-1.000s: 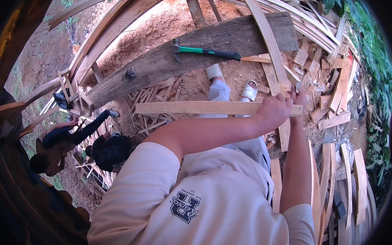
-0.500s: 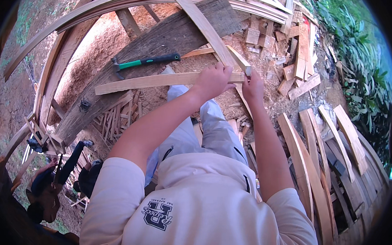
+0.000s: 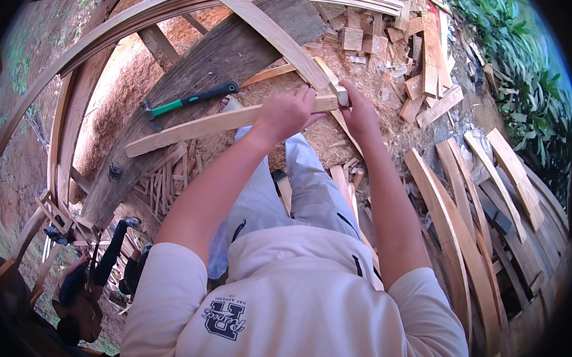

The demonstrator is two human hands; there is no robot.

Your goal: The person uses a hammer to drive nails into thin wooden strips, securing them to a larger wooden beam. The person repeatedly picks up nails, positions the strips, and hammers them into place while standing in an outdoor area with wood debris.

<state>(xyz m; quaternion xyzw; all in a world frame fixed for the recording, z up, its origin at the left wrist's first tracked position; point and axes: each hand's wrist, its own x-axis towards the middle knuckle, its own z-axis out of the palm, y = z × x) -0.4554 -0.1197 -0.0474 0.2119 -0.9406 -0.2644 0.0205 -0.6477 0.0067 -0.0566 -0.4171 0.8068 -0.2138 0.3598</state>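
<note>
My left hand (image 3: 286,117) is closed around a pale wooden slat (image 3: 198,127), near its right end. The slat slopes down to the left over a dark weathered board. My right hand (image 3: 359,114) pinches the near end of a short wooden strip (image 3: 339,93) between thumb and fingers. That strip's end is close beside the slat's right end; whether they touch I cannot tell. Beyond both hands a long wooden plank (image 3: 261,28) slants away to the upper left. A claw hammer (image 3: 190,101) with a green and black handle lies on the weathered board (image 3: 221,59), left of my left hand.
Curved wooden ribs (image 3: 112,40) arch across the far left. Offcut blocks (image 3: 370,44) lie far right on sawdust, with thin sticks (image 3: 163,185) at left. Long planks (image 3: 445,219) lean at right, near green plants (image 3: 530,81). Another person (image 3: 86,297) is at lower left.
The view has shifted slightly, so most things sit further left. My right hand has drawn a little away from the slat's end, and the strip's end has turned. My left hand keeps its hold.
</note>
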